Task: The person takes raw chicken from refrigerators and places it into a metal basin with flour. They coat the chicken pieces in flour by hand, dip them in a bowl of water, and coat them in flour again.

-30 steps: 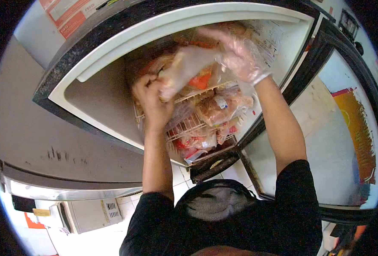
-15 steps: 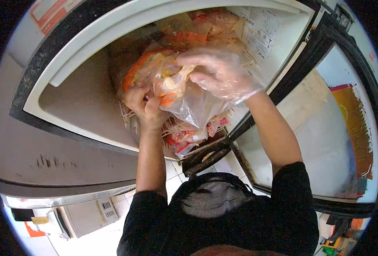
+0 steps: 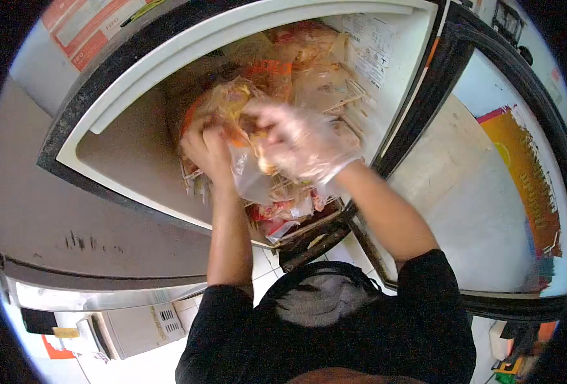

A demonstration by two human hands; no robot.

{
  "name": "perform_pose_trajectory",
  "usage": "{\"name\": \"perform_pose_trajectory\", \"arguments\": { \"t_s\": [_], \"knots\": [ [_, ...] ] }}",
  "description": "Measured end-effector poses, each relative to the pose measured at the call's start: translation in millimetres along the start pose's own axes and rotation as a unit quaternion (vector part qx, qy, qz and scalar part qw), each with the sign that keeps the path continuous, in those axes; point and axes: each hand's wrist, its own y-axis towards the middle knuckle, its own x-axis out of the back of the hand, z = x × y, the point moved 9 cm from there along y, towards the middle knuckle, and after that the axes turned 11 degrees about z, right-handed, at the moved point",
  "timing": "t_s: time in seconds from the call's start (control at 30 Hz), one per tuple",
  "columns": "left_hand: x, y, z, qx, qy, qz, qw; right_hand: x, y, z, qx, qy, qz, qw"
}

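Note:
My bare left hand [image 3: 208, 150] is closed on the edge of a clear plastic bag [image 3: 251, 179] with orange print, inside the open freezer. Yellowish raw chicken [image 3: 237, 102] shows through the bag's upper part. My right hand [image 3: 299, 141] wears a clear plastic glove and is smeared by motion at the bag's mouth. Its fingers are bent around a pale piece of chicken [image 3: 264, 157], partly hidden by the glove and the bag.
More bagged meat [image 3: 306, 38] lies at the back of the freezer. Red and white packages [image 3: 283, 211] rest on a wire rack lower down. The freezer door [image 3: 450, 192] stands open at the right, and the pale freezer rim [image 3: 129, 83] curves around the left.
My right hand has shifted left and down with the chicken piece. My left hand stays on the bag, its fingers turned more over it. The view has swung slightly.

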Motion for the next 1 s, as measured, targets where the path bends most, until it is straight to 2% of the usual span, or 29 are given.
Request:
{"name": "perform_pose_trajectory", "arguments": {
  "t_s": [0.03, 0.07, 0.13, 0.23, 0.27, 0.33, 0.37, 0.4, 0.5, 0.53, 0.6, 0.63, 0.67, 0.7, 0.73, 0.77, 0.8, 0.87, 0.93, 1.0],
  "knots": [
    [-4, 5, 1, 0.064, 0.004, 0.015, 0.998, -12, 5, -7, 0.024, -0.002, -0.033, 0.999],
    [-2, 12, -27, 0.000, 0.113, -0.013, 0.993, -25, 9, -14, 0.048, -0.006, -0.066, 0.997],
    [-8, 26, -29, 0.043, 0.146, 0.011, 0.988, -13, -14, 11, 0.056, -0.013, -0.266, 0.962],
    [-5, 37, -42, 0.068, 0.152, 0.023, 0.986, -7, -27, -1, -0.021, 0.011, -0.269, 0.963],
    [-7, 34, -41, 0.065, 0.158, 0.023, 0.985, -5, -30, -9, 0.022, 0.032, -0.281, 0.959],
    [-9, 28, -34, 0.079, 0.179, 0.034, 0.980, -3, -32, -47, -0.072, 0.279, -0.253, 0.923],
    [-12, 31, -27, 0.095, 0.192, 0.040, 0.976, -6, -33, -62, -0.115, 0.395, -0.233, 0.881],
    [-15, 36, -20, 0.110, 0.204, 0.045, 0.972, 1, -37, -68, -0.129, 0.471, -0.273, 0.829],
    [-12, 48, 2, 0.122, 0.164, 0.031, 0.978, 30, -56, -93, -0.064, 0.593, -0.336, 0.729],
    [-27, 56, 1, 0.101, 0.226, 0.105, 0.963, 41, -61, -91, -0.030, 0.601, -0.310, 0.736],
    [-48, 75, -14, 0.055, 0.344, 0.249, 0.904, 54, -75, -77, -0.039, 0.589, -0.331, 0.736],
    [-54, 82, -19, 0.031, 0.402, 0.317, 0.859, 53, -78, -71, -0.044, 0.585, -0.340, 0.735],
    [-59, 87, -18, 0.007, 0.458, 0.380, 0.803, 41, -63, -67, -0.046, 0.610, -0.303, 0.730],
    [-60, 93, -1, 0.043, 0.436, 0.372, 0.818, 31, -47, -50, -0.077, 0.645, -0.266, 0.713],
    [-62, 99, 16, 0.079, 0.413, 0.361, 0.832, 30, -18, -45, -0.029, 0.591, -0.224, 0.774],
    [-73, 90, 64, 0.169, 0.298, 0.273, 0.899, 34, 0, -43, -0.045, 0.483, -0.234, 0.843],
    [-70, 90, 95, 0.250, 0.166, 0.166, 0.939, 45, 16, -48, -0.062, 0.310, -0.294, 0.902],
    [-64, 96, 82, 0.219, 0.067, 0.216, 0.949, 48, 54, -81, -0.095, 0.163, -0.338, 0.922],
    [-61, 90, 82, 0.169, 0.086, 0.199, 0.962, 35, 75, -113, -0.137, 0.263, -0.311, 0.903],
    [-61, 79, 92, 0.099, 0.209, 0.089, 0.969, 30, 61, -103, -0.165, 0.405, -0.276, 0.856]
  ]
}}
